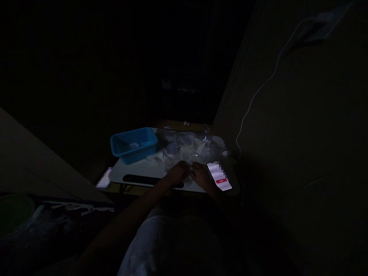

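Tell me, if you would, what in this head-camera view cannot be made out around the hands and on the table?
All in the head view:
Pale material under the left hand and right hand: hidden by the fingers and the dark.
Phone screen: text blurred out.
Pale object in the blue plastic tub: too dim and small to name.
Clear film: edges lost in the dimness.

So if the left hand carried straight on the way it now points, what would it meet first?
Probably the crumpled translucent plastic lying ahead of the left hand, though the dim light makes depth hard to judge.
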Available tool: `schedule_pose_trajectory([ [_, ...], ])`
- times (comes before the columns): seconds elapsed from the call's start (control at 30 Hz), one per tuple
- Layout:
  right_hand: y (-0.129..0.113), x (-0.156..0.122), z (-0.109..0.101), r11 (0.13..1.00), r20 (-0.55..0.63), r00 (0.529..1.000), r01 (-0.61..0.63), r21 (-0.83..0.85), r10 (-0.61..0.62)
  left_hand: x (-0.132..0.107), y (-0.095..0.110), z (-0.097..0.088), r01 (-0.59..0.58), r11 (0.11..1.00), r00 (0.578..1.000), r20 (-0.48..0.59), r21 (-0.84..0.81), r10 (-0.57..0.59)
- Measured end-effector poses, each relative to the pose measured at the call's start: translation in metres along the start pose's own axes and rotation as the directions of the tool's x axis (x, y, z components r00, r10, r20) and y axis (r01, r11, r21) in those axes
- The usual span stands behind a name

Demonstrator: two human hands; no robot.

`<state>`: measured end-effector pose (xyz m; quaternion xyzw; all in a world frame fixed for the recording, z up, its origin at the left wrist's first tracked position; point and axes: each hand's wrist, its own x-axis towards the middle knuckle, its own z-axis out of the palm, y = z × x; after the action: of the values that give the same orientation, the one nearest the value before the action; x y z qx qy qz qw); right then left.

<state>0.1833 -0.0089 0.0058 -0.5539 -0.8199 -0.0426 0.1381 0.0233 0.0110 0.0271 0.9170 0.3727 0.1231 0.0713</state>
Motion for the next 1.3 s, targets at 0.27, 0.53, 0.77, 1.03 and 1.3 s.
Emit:
schedule_pose_trajectory([
  [0.27, 0.012, 0.018, 0.0, 0.999, 0.067, 0.997, -0.041, -0.026, 0.043, -0.017, 0.014, 0.023, 0.172, 0.982, 0.981, 0.077, 0.083, -0.178],
  [0.53, 0.018, 0.027, -0.008, 0.999, 0.139, 0.99, 0.015, -0.028, -0.011, -0.026, 0.031, 0.015, 0.163, 0.984, 0.986, 0.022, 0.071, -0.165],
  [0.77, 0.006, 0.027, -0.004, 0.976, 0.167, 0.963, 0.217, -0.003, -0.214, -0.032, 0.044, 0.014, 0.104, 0.993, 0.994, 0.01, 0.064, -0.104],
  [1.03, 0.011, 0.057, 0.001, 0.99, 0.196, 0.972, 0.139, -0.033, -0.13, -0.049, 0.048, 0.008, 0.103, 0.994, 0.993, 0.05, 0.044, -0.106],
  [1.3, 0.003, 0.044, 0.001, 0.99, 0.15, 0.981, 0.135, -0.042, -0.127, -0.048, 0.045, -0.006, 0.238, 0.971, 0.971, 0.007, -0.025, -0.237],
])
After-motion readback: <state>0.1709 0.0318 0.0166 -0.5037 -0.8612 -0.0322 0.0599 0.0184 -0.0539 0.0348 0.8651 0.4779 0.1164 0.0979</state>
